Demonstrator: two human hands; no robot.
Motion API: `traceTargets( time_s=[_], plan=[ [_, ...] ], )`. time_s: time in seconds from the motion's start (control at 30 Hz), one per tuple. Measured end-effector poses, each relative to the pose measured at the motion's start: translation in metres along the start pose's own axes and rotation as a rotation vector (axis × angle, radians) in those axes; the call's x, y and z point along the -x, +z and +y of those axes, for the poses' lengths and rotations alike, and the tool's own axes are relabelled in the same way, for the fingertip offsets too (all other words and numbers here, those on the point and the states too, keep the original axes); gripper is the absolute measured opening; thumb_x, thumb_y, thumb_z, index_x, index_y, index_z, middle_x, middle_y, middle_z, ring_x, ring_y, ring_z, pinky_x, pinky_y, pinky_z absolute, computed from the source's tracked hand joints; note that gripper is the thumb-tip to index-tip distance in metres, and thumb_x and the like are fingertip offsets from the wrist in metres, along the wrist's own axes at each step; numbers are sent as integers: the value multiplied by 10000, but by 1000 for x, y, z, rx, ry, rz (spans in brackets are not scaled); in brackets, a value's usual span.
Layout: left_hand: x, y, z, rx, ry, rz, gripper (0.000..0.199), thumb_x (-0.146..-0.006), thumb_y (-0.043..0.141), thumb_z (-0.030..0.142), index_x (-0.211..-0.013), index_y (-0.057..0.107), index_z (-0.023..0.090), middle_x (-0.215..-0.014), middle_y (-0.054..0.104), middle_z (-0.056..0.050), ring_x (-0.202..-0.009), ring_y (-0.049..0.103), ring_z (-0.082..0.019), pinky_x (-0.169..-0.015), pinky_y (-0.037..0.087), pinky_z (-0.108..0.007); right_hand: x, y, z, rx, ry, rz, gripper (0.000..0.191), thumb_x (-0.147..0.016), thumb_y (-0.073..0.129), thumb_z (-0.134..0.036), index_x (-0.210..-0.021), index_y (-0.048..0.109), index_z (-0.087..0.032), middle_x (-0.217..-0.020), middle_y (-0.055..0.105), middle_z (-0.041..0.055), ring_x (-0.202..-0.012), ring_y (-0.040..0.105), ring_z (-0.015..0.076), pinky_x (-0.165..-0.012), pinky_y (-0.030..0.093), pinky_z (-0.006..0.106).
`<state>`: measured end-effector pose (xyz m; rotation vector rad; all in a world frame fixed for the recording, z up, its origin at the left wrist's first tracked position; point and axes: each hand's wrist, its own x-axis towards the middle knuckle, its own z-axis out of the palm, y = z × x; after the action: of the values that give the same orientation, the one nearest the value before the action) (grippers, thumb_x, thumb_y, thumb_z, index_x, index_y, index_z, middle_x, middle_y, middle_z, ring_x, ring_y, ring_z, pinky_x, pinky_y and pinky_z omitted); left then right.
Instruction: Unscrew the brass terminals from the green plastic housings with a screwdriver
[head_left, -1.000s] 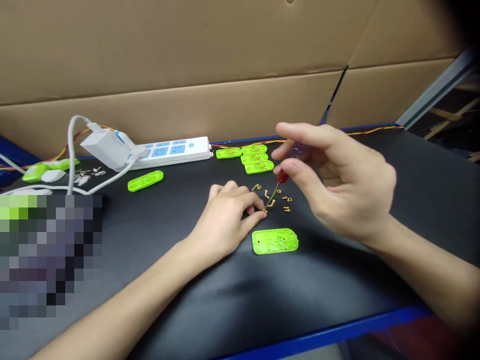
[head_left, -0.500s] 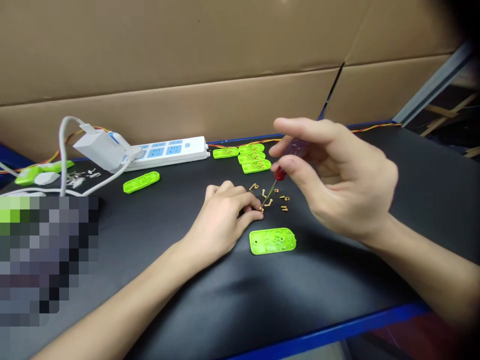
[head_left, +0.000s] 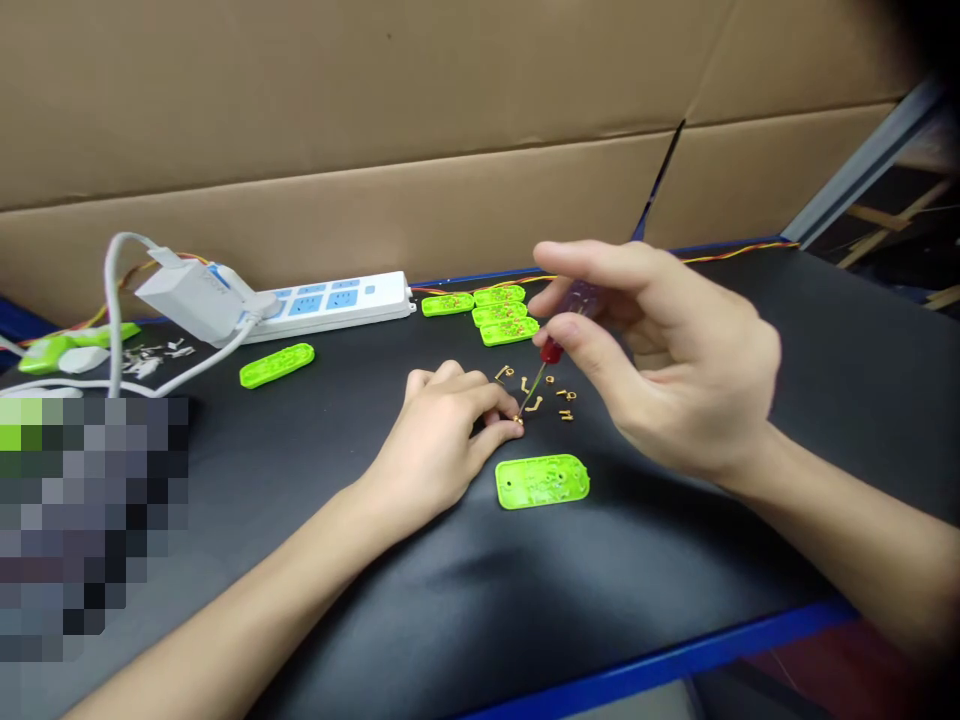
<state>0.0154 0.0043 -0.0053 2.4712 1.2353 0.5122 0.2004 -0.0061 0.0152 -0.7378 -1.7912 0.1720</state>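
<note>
My right hand [head_left: 675, 350] grips a screwdriver [head_left: 552, 349] with a red and clear handle. Its thin shaft slants down to the left, and the tip meets a small brass piece [head_left: 518, 420] on the table. That piece is pinched between the thumb and index finger of my left hand [head_left: 450, 430], which rests on the table. Several loose brass parts [head_left: 534, 404] lie just right of my left fingertips. Nearer to me is a bright green plastic shell [head_left: 543, 482], its ribbed inside facing up. The other fingers of my left hand are curled.
Several green shells with brass parts inside [head_left: 506, 313] sit at the back beside a white power strip [head_left: 330, 305]. Another green shell [head_left: 277, 366] lies left. A white adapter [head_left: 191, 300] with cables is plugged into the strip. Cardboard [head_left: 450, 130] stands behind the black table.
The whole view has shifted slightly, so everything sits a little further left. Both hands keep their hold, with the screwdriver tip still at the brass piece.
</note>
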Motion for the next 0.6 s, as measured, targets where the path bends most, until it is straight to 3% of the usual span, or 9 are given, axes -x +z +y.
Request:
traceTargets(
  time_s=[0.6],
  plan=[
    [1, 0, 0, 14, 12, 10, 85, -888, 641, 310, -866, 695, 249, -830, 692, 28, -872, 542, -186, -800, 301, -360, 0, -1, -1, -16, 20, -15, 394, -884, 584, -122, -1261, 606, -233, -1012, 681, 31, -887, 677, 163, -847, 610, 348]
  ],
)
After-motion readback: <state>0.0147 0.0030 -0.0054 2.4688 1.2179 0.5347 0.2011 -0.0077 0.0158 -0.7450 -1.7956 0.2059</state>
